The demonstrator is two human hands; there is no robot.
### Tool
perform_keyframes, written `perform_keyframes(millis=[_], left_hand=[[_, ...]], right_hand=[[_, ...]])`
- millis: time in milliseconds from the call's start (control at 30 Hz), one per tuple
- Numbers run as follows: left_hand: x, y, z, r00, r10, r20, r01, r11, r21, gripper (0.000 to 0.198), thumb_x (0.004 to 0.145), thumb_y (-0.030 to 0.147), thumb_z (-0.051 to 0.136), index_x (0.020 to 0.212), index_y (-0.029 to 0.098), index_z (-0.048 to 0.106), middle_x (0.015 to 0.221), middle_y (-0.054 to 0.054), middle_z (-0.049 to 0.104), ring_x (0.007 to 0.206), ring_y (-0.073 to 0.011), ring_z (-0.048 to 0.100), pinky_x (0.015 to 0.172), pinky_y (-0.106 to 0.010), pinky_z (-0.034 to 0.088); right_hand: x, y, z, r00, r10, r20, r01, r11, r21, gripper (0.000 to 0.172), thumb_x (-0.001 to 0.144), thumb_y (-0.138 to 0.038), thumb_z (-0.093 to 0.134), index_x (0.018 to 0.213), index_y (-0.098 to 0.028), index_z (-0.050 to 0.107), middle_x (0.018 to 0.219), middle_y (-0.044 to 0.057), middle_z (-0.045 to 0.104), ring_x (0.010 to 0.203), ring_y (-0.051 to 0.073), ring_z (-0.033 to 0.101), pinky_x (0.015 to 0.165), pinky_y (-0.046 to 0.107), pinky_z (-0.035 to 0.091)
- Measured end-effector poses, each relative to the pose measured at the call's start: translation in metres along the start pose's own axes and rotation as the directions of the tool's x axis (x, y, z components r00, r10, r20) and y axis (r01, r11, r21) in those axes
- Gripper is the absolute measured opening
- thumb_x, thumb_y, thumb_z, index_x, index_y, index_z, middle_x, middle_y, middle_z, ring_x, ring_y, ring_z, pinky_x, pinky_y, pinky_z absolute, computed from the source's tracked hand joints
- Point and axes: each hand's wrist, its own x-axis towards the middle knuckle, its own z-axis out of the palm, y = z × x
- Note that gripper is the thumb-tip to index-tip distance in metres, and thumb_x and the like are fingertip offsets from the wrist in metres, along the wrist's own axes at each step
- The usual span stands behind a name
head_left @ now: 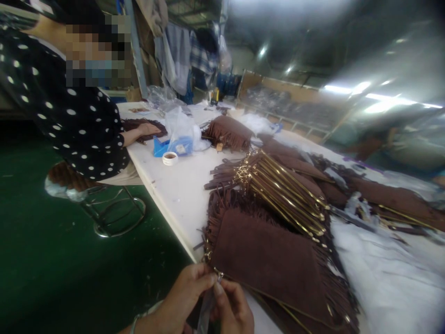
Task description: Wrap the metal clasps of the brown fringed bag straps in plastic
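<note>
A brown suede fringed bag (pixel 267 260) lies flat on top of other bags at the table's near edge. At its near left corner, my left hand (pixel 186 292) pinches a small shiny metal clasp (pixel 219 275) between thumb and finger. My right hand (pixel 233 306) closes on the same spot from the other side, its fingertips meeting the left thumb. From between my hands hangs a strip of clear plastic (pixel 206 311); what it covers is hard to make out. Just beyond the bag, a stack of gold metal-framed pieces with clasps (pixel 285 190) rests on more brown fringe.
A co-worker in a dotted top (pixel 79 116) sits at the table's left side, one hand on dark fringed material (pixel 153 129). A white tape roll (pixel 170 158), a blue-and-clear plastic bag (pixel 181 134) and more brown bags (pixel 229 132) lie on the white table (pixel 167 190). White wrapping (pixel 389 273) spreads at right.
</note>
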Motion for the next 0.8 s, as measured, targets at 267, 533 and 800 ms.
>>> perform_keyframes(millis=[267,533,800], left_hand=[[-0.003,0.01,-0.009,0.985,-0.155,0.079,0.153,0.988,0.035,0.031,0.071,0.035,0.072,0.093,0.014,0.067,0.074,-0.007,0.068,0.062,-0.0208,0.064,0.052,-0.026,0.048],[0.0,0.016,-0.01,0.955,-0.263,0.135,0.283,0.945,-0.165,0.022,0.06,0.022,0.076,0.076,0.008,0.07,0.076,-0.01,0.068,0.071,-0.0212,0.062,0.073,-0.033,0.052],[0.008,0.005,-0.019,0.855,-0.323,0.405,0.438,0.868,-0.232,0.015,0.07,0.02,0.074,0.08,0.009,0.07,0.08,-0.012,0.07,0.073,-0.0194,0.061,0.076,-0.031,0.047]], right_hand=[[0.001,0.002,0.002,0.997,-0.003,-0.076,0.013,0.991,0.13,0.045,0.059,-0.057,0.083,0.073,-0.017,0.068,0.048,-0.004,0.055,0.041,0.01,0.044,0.038,0.02,0.037],[-0.001,-0.003,0.0,0.995,-0.02,-0.1,0.029,0.995,0.091,0.043,0.058,-0.057,0.083,0.071,-0.017,0.07,0.053,0.0,0.062,0.044,0.011,0.049,0.04,0.02,0.039],[-0.002,-0.006,-0.008,0.999,-0.01,-0.051,0.015,0.995,0.098,0.045,0.058,-0.055,0.084,0.073,-0.016,0.07,0.048,-0.002,0.058,0.041,0.01,0.046,0.04,0.02,0.04]])
